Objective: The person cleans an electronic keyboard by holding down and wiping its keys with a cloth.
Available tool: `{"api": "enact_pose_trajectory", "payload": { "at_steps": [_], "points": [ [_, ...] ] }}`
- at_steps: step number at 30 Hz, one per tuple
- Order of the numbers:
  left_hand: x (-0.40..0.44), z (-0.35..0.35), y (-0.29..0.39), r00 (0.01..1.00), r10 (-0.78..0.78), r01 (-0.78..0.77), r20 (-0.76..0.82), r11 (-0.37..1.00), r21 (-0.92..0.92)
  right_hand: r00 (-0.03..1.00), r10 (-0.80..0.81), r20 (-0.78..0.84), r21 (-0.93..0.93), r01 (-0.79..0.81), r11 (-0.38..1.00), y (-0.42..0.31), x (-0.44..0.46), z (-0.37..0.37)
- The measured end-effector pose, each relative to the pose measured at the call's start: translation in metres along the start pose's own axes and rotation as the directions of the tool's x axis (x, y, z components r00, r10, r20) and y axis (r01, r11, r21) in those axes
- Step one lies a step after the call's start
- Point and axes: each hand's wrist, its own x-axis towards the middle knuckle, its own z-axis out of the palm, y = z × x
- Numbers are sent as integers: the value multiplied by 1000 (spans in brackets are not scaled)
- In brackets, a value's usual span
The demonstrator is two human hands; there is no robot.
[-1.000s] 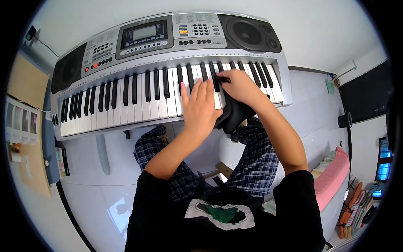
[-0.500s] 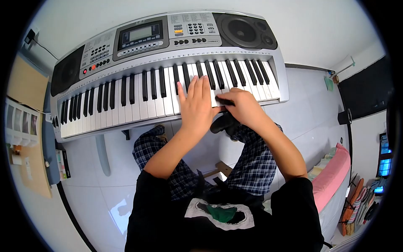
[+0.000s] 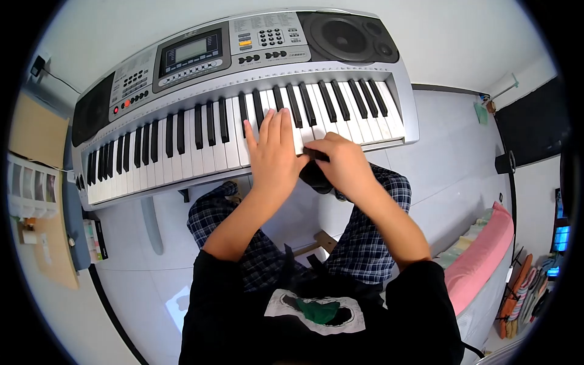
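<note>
we see the person's bare left hand (image 3: 272, 159) laid flat, palm down, over the black and white keys of a long silver-grey electronic keyboard (image 3: 243, 76), its fingers stretched out and grasping nothing. just beside it, the bare right hand (image 3: 348, 163) has its fingers closed on a soft black cloth (image 3: 316, 175), at the front edge of the keys, toward the right end of the row. part of the cloth hangs below that edge; we cannot fully tell how it is folded, as the right hand covers some of it. above the keys we find a grey display screen (image 3: 191, 50) and a round dark speaker (image 3: 342, 36). below the keyboard we notice dark blue plaid trousers (image 3: 368, 252), and well apart to the right, a long pink padded cushion (image 3: 479, 261) by the pale tiled floor (image 3: 131, 243).
</note>
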Motion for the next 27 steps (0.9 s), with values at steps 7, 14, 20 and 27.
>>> {"api": "enact_pose_trajectory", "payload": {
  "at_steps": [7, 14, 20, 27],
  "points": [
    [4, -5, 4, 999, 10, -11, 37, 999, 36, 978, 101, -184, 158, -72, 985, 9, -25, -13],
    [19, -11, 21, 989, 32, -35, 146, 999, 12, 933, 27, -358, 205, 50, 978, 23, 2, -55],
    [15, -3, 22, 992, -7, 8, 129, 1000, -10, 929, -292, -228, -128, 269, 955, 39, 87, -45],
    [13, 1, 21, 997, -27, 27, 78, 1000, 1, 954, -295, -54, -229, 275, 934, 63, 122, -14]
  ]
}}
